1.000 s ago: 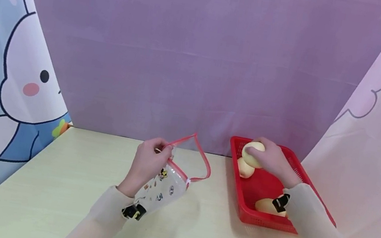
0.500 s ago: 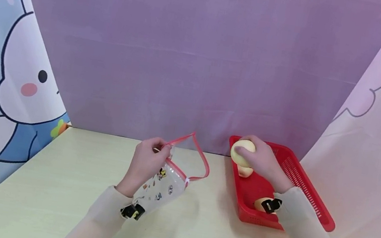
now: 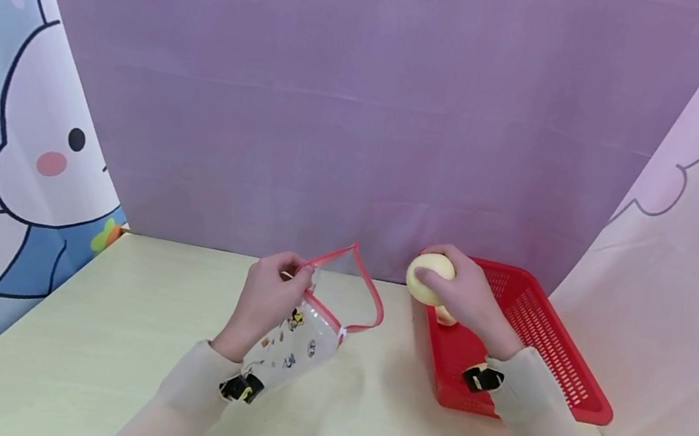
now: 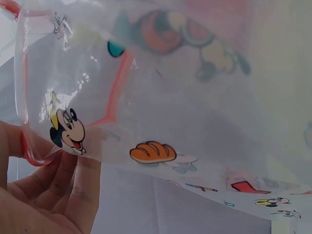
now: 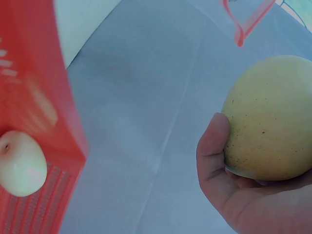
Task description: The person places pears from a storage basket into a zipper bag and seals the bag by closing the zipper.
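Observation:
My left hand [image 3: 266, 298] pinches the red-trimmed edge of a clear plastic bag [image 3: 294, 350] printed with cartoon figures. The bag's mouth gapes toward the right; in the left wrist view a bread print [image 4: 152, 152] shows on its see-through wall. My right hand [image 3: 471, 291] grips a round, pale yellow fruit [image 3: 431, 277], which has small brown specks in the right wrist view; its exact kind is unclear. Hand and fruit are over the left rim of the red basket [image 3: 548, 349], raised above it.
Inside the basket lies another pale yellow fruit [image 5: 22, 163], partly hidden by my right hand in the head view. A pale wooden table [image 3: 98, 331] bears everything. Purple cloth [image 3: 366, 114] hangs behind, with printed curtains [image 3: 37, 199] at the sides.
My right hand has moved left with the fruit, from over the basket's inside to its left rim. The left hand and the bag have stayed nearly still.

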A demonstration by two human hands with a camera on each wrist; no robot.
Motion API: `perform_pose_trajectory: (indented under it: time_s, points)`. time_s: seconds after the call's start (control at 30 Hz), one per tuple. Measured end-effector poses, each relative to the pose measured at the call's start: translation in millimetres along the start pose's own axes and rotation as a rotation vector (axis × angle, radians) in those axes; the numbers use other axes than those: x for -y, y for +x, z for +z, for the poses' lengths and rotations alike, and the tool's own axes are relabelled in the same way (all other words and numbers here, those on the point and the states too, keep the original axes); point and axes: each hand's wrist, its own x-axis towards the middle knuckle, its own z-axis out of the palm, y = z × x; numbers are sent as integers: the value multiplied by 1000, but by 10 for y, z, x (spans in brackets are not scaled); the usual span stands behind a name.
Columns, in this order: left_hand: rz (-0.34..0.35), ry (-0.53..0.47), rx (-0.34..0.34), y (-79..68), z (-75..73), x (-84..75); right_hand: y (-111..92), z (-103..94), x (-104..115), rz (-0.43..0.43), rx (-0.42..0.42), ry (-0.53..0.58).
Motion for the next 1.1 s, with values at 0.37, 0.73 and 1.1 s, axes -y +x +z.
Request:
perform_pose_trajectory:
  time_s: [0.37, 0.73, 1.1]
  points:
    - [12, 6, 1, -5, 0, 10, -52, 149, 90, -111, -59, 43]
    - [5, 1, 7, -2, 10, -6, -84, 267, 164, -196, -4, 81]
    - [9, 1, 8, 12, 17, -17, -87, 403, 266, -222, 32, 93]
